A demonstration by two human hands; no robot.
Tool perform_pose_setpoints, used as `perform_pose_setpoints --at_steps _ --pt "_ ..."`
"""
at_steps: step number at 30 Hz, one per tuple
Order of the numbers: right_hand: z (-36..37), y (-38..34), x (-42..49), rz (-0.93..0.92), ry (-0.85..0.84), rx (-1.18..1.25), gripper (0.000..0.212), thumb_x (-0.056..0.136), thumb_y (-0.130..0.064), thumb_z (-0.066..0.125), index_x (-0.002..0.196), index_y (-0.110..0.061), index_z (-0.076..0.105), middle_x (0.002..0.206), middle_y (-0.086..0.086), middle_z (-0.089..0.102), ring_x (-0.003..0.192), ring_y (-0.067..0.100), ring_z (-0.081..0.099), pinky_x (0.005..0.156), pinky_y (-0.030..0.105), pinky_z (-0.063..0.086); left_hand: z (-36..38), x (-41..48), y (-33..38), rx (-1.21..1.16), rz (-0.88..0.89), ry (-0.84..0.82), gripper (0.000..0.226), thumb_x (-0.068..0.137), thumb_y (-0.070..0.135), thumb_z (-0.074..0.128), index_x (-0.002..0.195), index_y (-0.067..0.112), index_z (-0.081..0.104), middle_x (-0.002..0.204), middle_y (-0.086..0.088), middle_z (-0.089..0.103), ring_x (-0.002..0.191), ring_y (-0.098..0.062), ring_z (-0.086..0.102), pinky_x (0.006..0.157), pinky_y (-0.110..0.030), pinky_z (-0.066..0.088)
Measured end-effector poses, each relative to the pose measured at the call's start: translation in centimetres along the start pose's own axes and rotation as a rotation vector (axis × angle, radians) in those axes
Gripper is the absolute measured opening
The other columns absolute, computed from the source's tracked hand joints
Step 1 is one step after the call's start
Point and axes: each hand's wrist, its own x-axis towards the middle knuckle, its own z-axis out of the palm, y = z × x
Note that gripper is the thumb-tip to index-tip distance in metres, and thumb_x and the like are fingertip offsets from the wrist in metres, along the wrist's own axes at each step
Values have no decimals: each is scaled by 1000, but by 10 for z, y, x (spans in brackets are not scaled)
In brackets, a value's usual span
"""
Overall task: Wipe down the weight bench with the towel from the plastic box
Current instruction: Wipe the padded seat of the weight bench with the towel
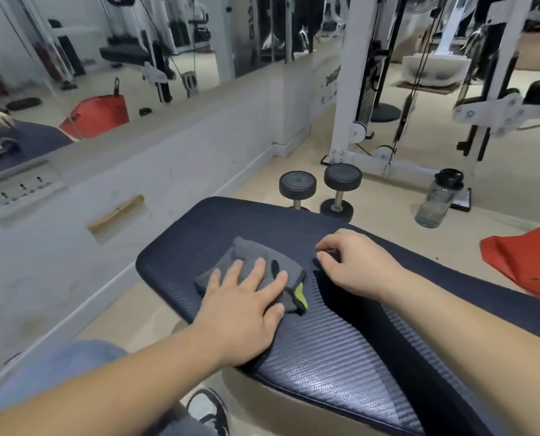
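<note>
Head view: your left hand [240, 313] presses the towel [250, 251] flat, fingers [259, 272] spread, near the end of the desk [341, 350]. Your right hand [357, 262] curls its fingers at the pad seam; whether they are pinching anything, I cannot tell. A loose push could bunch the towel or slide it off the edge.

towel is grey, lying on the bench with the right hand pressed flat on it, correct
Not quite. The head view shows the left hand pressed flat on the grey towel, which lies on the bench. The right hand rests on the bench beside the towel.
</note>
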Motion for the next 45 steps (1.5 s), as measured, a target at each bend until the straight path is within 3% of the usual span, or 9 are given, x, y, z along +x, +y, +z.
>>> perform_pose_setpoints --at_steps 5,8,15,19,24,29,33,40,45 --pt "27 -41 12 -44 -28 -55 29 99 -42 50 118 -30 69 114 -7 59 117 20 56 94 41 53 -14 11 -88 -74 192 51 61 99 52 44 156 43 25 166 16 28 155 -11 22 125 -30 15" --pt "38 -56 15 -57 -38 -104 29 100 -44 49 120 -31 68 119 -8 57 120 17 53 91 41 53 -7 22 -117 -131 -151 133 52 98 51 45 147 37 40 165 13 32 152 -20 29 123 -40 27" --pt "55 -88 37 -78 -58 -192 29 99 -47 48 116 -35 68 114 -8 55 118 17 51 86 41 55 -9 4 -161 -99 193 69 50 95 56 44 143 41 47 162 21 34 150 -10 30 120 -37 32" --pt "49 -90 55 -66 -61 -232 29 100 -48 47 115 -35 67 108 -9 52 117 16 51 84 37 52 -5 24 -155 -137 -132 77 51 96 57 40 144 40 42 165 14 26 150 -23 23 120 -49 26" --pt "41 -71 81 6 -64 -253 31 99 -49 47 115 -34 68 110 -7 54 120 19 52 88 41 54 -13 25 -148 -67 203 -13 56 100 62 31 153 53 19 167 27 10 154 -10 9 121 -47 17" --pt "28 -35 101 207 -27 -277 46 97 -60 39 123 -32 63 119 1 54 122 28 53 95 48 53 -17 104 -155 -143 -163 32 57 100 62 25 155 53 13 170 20 6 156 -21 9 121 -54 14" --pt "18 -6 102 399 -33 -336 60 95 -70 30 127 -27 58 129 10 56 127 34 50 99 50 50 -17 121 -100 -131 48 -12 56 101 60 23 155 54 11 170 19 3 155 -23 5 118 -58 10" --pt "-8 34 77 345 97 63 26 95 -47 57 98 -27 73 100 0 74 96 23 69 86 36 55 -34 176 -77 -125 -93 12 54 101 59 23 154 54 15 170 17 8 153 -27 10 115 -61 18" --pt "-26 53 31 322 93 97 18 99 -32 59 107 -24 73 101 -5 75 94 15 68 82 28 50 -25 137 -3 -68 405 -13 53 102 58 24 154 56 12 169 22 6 154 -20 7 114 -54 14"
